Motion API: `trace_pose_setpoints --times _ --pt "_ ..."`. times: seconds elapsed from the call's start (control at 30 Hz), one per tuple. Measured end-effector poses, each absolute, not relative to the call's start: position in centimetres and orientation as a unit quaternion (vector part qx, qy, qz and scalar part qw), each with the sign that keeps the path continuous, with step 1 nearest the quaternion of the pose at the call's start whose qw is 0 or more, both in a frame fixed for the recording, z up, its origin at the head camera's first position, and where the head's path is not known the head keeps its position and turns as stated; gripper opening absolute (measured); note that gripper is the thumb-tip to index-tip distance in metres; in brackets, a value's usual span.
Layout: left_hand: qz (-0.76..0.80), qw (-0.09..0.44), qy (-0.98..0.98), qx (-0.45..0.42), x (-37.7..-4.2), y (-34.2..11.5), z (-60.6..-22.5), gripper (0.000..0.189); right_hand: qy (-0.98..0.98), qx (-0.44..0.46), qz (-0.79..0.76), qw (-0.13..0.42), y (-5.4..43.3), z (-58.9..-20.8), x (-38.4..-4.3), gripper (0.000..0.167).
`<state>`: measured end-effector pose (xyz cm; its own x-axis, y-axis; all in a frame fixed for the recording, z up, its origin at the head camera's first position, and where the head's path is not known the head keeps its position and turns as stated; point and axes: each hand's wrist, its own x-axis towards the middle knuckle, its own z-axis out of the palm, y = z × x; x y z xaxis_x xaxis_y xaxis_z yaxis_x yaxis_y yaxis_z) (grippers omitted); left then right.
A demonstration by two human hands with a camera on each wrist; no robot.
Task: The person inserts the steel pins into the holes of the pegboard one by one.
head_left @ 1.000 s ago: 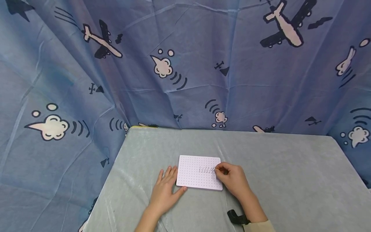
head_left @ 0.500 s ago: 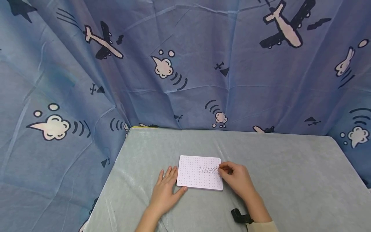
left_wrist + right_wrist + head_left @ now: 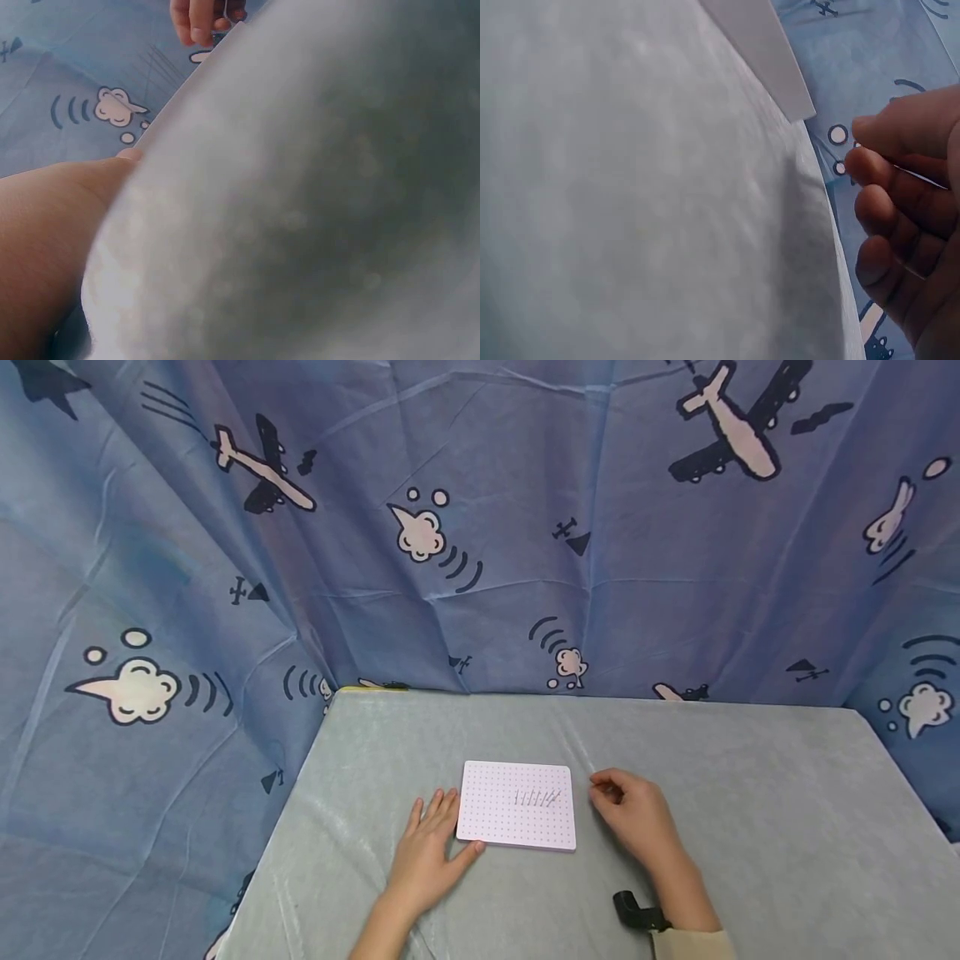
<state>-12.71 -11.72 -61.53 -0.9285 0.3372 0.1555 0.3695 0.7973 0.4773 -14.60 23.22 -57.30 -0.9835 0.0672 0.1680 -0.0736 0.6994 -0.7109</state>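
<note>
A white pegboard (image 3: 487,818) with a grid of small holes lies flat on the cloth. Several thin dark pins (image 3: 531,798) stand in a row on its right half, the rightmost ones leaning. My left hand (image 3: 426,860) rests with spread, straight fingers along the board's left side, its thumb at the near edge. To the right of the board is my right hand (image 3: 633,810), apart from it. Its fingers (image 3: 877,206) are loosely curled and the thumb is near the index fingertip, with nothing visible between them. The left wrist view shows a board edge (image 3: 180,101).
A grey-green cloth (image 3: 750,793) covers the table. Blue curtain (image 3: 480,635) with airplane prints hangs behind it and along the left. A black wrist device (image 3: 637,912) sits by the right sleeve (image 3: 690,945).
My right hand has moved away from the rightmost pin, right and slightly up, off the board. The row of pins now shows in full. My left hand and the board stay in place.
</note>
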Motion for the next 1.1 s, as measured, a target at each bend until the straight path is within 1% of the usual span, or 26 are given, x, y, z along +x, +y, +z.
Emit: trace_pose_setpoints --times 0.4,0.83,1.1 --pt "-0.265 0.026 -0.946 -0.186 -12.7 -11.7 -61.2 0.087 -0.938 0.009 0.346 0.030 25.0 -57.0 -14.5 0.019" --pt "-0.266 0.025 -0.946 -0.186 -12.6 -11.6 -61.1 0.087 -0.945 0.012 0.328 -0.009 25.3 -56.7 -14.3 0.012" --pt "-0.266 0.029 -0.945 -0.188 -12.7 -11.6 -61.2 0.086 -0.948 -0.016 0.317 -0.023 25.4 -56.6 -14.5 0.013"
